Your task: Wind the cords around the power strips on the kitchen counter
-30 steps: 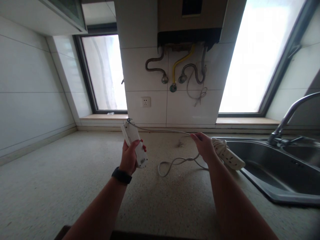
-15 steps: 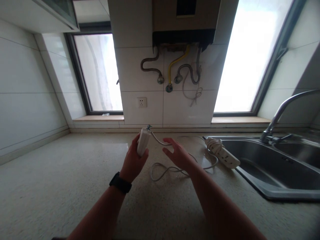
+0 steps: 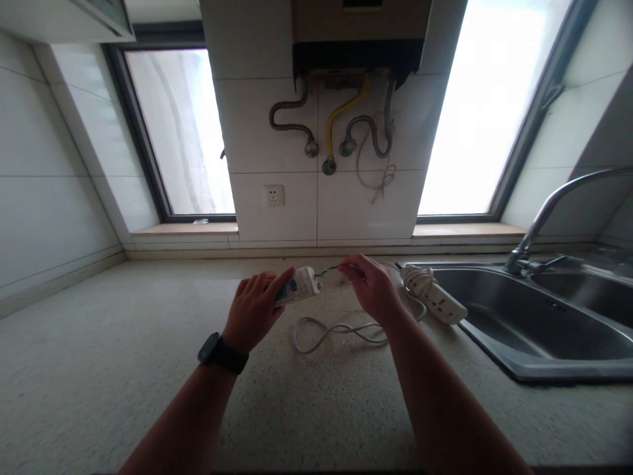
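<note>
My left hand (image 3: pixel 253 309), a dark watch on its wrist, is closed around a small white electrical box (image 3: pixel 302 284) with blue markings. Thin bare-looking wires (image 3: pixel 324 271) come out of the box's right end, one greenish. My right hand (image 3: pixel 370 285) pinches the end of the grey cable close to these wires, a short gap from the box. Fingers hide part of that cable end. The rest of the grey cable (image 3: pixel 324 333) lies looped on the counter below both hands.
A white power strip (image 3: pixel 445 303) with its cord wound round one end rests against the sink (image 3: pixel 514 330) at right. The speckled counter (image 3: pixel 123 369) runs up to a tiled wall with a socket (image 3: pixel 274 195). Pipes (image 3: pixel 333 128) hang above under a heater.
The box has turned from nearly upright to lying sideways, its wired end now facing right. My right hand has gone from open fingers to a pinch on the cable end. The view has shifted slightly.
</note>
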{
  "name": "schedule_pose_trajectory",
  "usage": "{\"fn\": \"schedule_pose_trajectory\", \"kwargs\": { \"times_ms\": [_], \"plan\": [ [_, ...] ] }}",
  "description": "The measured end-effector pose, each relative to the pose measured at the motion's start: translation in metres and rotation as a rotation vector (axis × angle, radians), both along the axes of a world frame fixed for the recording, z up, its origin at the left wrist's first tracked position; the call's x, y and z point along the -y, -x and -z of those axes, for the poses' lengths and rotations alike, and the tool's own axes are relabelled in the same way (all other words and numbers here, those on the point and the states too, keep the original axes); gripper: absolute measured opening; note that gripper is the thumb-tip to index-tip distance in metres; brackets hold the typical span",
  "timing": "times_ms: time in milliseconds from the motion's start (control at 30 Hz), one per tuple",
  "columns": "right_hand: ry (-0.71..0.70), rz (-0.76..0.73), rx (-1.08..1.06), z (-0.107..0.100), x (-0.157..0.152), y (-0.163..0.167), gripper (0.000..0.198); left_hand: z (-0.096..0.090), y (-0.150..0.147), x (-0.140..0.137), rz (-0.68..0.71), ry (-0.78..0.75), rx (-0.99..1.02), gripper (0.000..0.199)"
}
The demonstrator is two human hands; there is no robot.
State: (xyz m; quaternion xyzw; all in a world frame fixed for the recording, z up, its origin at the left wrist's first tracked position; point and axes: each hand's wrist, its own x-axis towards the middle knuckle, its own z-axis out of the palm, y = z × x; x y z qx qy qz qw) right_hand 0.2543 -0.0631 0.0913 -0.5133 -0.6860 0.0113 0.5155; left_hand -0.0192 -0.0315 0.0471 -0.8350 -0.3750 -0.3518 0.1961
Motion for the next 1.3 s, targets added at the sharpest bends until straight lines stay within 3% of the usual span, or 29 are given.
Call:
{"fn": "schedule_pose_trajectory", "kwargs": {
  "times_ms": [233,400,667,767,867,1000,1167,1300],
  "plan": [
    [0.135,-0.038,0.126,0.005,-0.005,-0.012,0.038,-0.005,0.012,-0.003,-0.073,-0.116,-0.099,0.083],
    [0.237,-0.065,0.252,0.008,-0.007,-0.012,0.037,-0.002,0.012,-0.004,-0.086,-0.104,-0.081,0.086],
    [-0.033,-0.099,0.346,0.017,-0.008,0.006,0.033,-0.001,0.004,-0.001,-0.053,-0.058,-0.034,0.086],
    [-0.188,-0.052,0.395,0.022,-0.009,0.009,0.029,0.000,0.003,0.000,-0.024,-0.054,-0.030,0.084],
    [-0.240,-0.018,0.413,0.024,-0.009,0.008,0.028,0.000,0.003,0.000,-0.008,-0.063,-0.016,0.084],
    [-0.130,-0.107,0.358,0.020,-0.006,0.012,0.031,0.000,0.008,-0.002,-0.034,-0.117,-0.002,0.083],
    [0.193,-0.354,0.114,0.008,0.002,0.028,0.032,-0.002,0.013,-0.004,-0.110,-0.216,0.026,0.079],
    [0.406,-0.479,-0.022,0.001,0.009,0.034,0.028,-0.005,0.015,-0.002,-0.105,-0.192,0.035,0.090]
  ]
}}
